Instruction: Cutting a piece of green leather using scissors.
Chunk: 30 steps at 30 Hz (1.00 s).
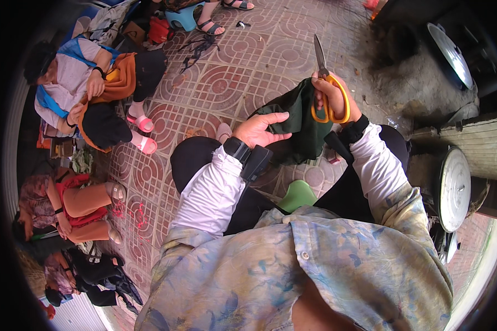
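I see my right hand [332,95] closed through the orange loops of a pair of scissors [327,83], with the grey blades together and pointing up and away from me. My left hand [258,129] lies with the fingers stretched and the thumb pressed on a piece of dark green cloth [299,124], so it pinches the cloth more than it grips it. The cloth hangs between the two hands, above my knees in black trousers, over the tiled floor [243,66]; its upper edge touches the right hand near the scissor handles.

To do this step well, I judge that I should pull the cloth tight with the left hand, so the edge stands straight before the blades open. The fingers of the left hand should stay well apart from the cutting line. The blades should take the edge near their root, not at the tip, because soft fabric slips away at the tip.

The cloth looks soft and matt, and it folds in thick, loose wrinkles. The scissor handles are smooth plastic and the blades are plain metal. The floor has red-brown tiles with round patterns, a little dusty. Under my knees a pale green plastic stool [297,194] shows its rounded edge. Other people sit on the floor at the left with dark and orange fabric.
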{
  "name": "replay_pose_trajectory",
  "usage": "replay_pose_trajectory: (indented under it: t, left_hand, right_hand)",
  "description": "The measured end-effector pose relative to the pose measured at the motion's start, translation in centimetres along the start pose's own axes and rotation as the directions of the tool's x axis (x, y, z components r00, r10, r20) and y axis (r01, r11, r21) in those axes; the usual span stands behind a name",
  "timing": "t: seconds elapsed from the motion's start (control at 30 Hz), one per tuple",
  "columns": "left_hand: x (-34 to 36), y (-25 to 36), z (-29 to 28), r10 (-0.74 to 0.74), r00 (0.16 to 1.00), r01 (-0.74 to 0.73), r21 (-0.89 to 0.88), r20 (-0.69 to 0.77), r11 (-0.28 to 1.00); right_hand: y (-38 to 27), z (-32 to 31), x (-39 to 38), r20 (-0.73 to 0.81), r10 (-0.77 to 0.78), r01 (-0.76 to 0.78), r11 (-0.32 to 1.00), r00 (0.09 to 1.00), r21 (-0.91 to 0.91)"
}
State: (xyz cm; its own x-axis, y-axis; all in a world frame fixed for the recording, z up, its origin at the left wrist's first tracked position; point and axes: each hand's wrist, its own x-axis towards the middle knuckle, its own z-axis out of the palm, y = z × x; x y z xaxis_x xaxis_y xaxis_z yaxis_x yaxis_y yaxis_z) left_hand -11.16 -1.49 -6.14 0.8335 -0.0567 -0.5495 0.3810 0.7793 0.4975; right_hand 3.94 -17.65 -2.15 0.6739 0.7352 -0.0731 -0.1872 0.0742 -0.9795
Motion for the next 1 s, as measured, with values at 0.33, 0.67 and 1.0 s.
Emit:
replay_pose_trajectory:
  t: [0.33, 0.67, 1.0]
  left_hand:
    - [-0.5, 0.3, 0.6, 0.067, 0.998, -0.067, 0.027, -0.006, 0.997]
    - [-1.1, 2.2, 0.3, 0.218, 0.976, -0.217, -0.039, 0.015, 0.975]
    - [-0.8, 2.6, 0.3, 0.268, 0.961, -0.263, -0.063, 0.070, 0.963]
  right_hand:
    - [0.6, -0.2, 0.1, 0.007, -0.018, 0.018, 1.000, 1.000, -0.013]
    - [0.6, 0.4, -0.1, 0.019, 0.039, -0.039, 0.999, 0.999, -0.020]
    - [0.7, 0.5, -0.1, 0.021, 0.043, -0.042, 0.998, 0.999, -0.042]
